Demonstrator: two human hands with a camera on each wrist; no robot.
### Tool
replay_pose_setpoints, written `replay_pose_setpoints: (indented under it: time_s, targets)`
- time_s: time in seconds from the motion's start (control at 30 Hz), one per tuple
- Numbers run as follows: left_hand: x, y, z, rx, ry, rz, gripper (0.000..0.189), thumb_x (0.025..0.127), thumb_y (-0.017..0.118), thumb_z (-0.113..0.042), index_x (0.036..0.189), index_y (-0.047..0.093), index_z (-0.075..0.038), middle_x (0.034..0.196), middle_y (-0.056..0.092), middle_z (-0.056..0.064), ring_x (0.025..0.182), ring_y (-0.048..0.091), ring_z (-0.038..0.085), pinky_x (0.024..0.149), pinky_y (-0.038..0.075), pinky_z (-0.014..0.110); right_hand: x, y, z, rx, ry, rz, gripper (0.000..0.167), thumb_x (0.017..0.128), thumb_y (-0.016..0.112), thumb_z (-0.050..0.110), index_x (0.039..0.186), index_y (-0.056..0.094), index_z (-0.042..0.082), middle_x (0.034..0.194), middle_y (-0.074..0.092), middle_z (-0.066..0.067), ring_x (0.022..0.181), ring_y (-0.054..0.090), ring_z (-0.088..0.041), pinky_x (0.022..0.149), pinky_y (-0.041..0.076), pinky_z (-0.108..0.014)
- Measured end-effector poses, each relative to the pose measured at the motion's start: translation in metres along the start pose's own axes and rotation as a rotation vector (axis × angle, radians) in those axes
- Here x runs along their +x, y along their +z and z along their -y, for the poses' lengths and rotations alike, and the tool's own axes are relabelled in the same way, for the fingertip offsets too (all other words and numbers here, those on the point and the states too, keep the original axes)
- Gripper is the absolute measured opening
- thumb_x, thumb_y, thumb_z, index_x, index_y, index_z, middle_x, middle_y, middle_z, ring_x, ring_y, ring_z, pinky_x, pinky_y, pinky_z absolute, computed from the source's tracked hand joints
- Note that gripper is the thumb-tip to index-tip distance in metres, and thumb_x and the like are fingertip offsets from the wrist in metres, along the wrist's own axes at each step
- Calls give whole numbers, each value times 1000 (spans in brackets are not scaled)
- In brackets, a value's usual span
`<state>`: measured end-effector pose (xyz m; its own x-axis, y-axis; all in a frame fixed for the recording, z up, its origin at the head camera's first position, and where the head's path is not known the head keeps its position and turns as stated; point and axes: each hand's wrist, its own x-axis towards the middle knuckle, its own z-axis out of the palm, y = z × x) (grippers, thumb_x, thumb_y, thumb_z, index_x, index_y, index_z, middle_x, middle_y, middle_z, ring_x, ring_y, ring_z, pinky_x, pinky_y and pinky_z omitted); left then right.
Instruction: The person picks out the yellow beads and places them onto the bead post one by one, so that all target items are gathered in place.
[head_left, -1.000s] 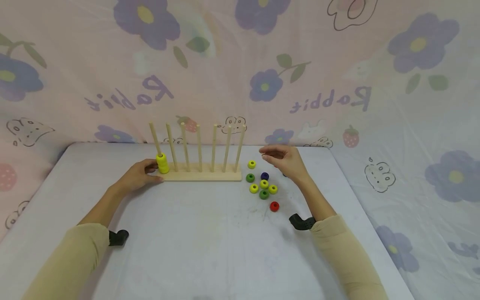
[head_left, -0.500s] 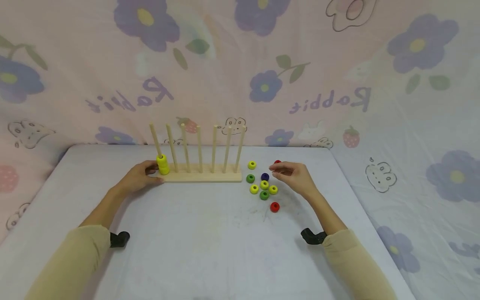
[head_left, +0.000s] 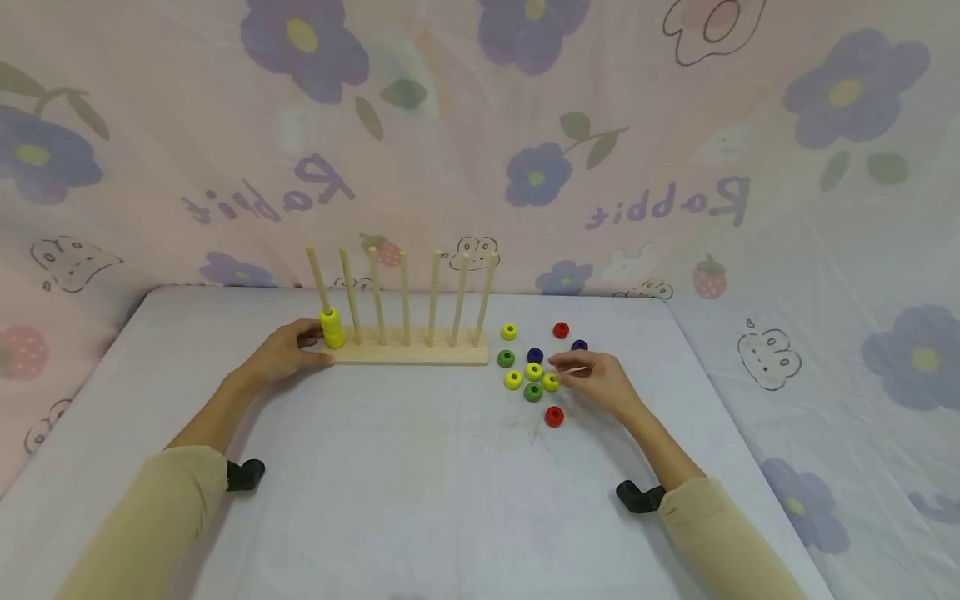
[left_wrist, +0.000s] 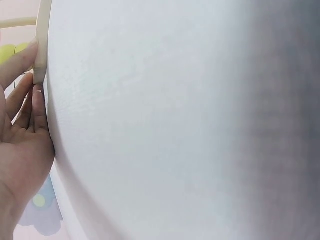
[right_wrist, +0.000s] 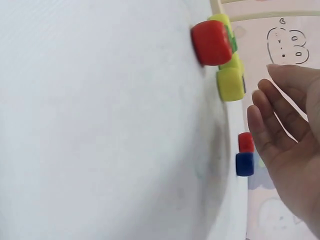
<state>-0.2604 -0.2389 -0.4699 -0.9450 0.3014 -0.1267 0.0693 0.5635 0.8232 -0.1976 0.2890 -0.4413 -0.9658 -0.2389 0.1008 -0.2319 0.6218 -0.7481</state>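
Observation:
A wooden peg rack [head_left: 408, 354] with a row of upright pegs stands on the table, yellow beads [head_left: 332, 328] stacked on its leftmost peg. My left hand [head_left: 285, 357] grips the left end of its base; the thumb [left_wrist: 22, 62] lies along the front edge, the other fingers around the end. Over the loose beads right of the rack hovers my right hand [head_left: 600, 383], nothing in its fingers. Its fingertips are right by a yellow bead [head_left: 551, 382], close to another yellow bead [head_left: 533, 372] and a purple bead [head_left: 535, 356].
Around them lie green beads [head_left: 506, 358], a near red bead [head_left: 554, 417], a far red bead [head_left: 561, 330] and a dark blue bead [head_left: 580, 346]. The white-covered table [head_left: 390, 483] meets a patterned cloth [head_left: 465, 167] at the back.
My right hand has moved toward me and slightly right, uncovering the far red bead and the dark blue bead. My left hand stays at the rack's end. The view shifts slightly.

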Motion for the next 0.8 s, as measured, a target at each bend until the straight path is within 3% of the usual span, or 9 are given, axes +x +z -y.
replay_pose_setpoints:
  time_s: [0.3,0.63,0.8]
  targets:
    - [0,1,2,-1,-4,-1,83,88,77,-22,149,30,10,149,39,31,135,39,45,116,30,55,-5,8,-9,-47,86,50,32,89,74,12,121,72,11,117,72,-4,101,68,-21,87,58,-33]
    - [-1,0,-3,1,11,-7,83,88,78,-23,148,32,10,148,40,32,134,41,45,115,31,55,-3,14,-18,-97,78,40,38,86,79,18,124,72,17,118,72,-2,98,68,-15,82,56,-24]
    - [-2,1,-5,3,11,-9,82,88,77,-22,148,32,11,147,40,32,133,41,45,115,32,56,-2,13,-18,-115,94,41,39,85,80,22,123,73,19,116,73,-1,95,66,-15,80,56,-25]
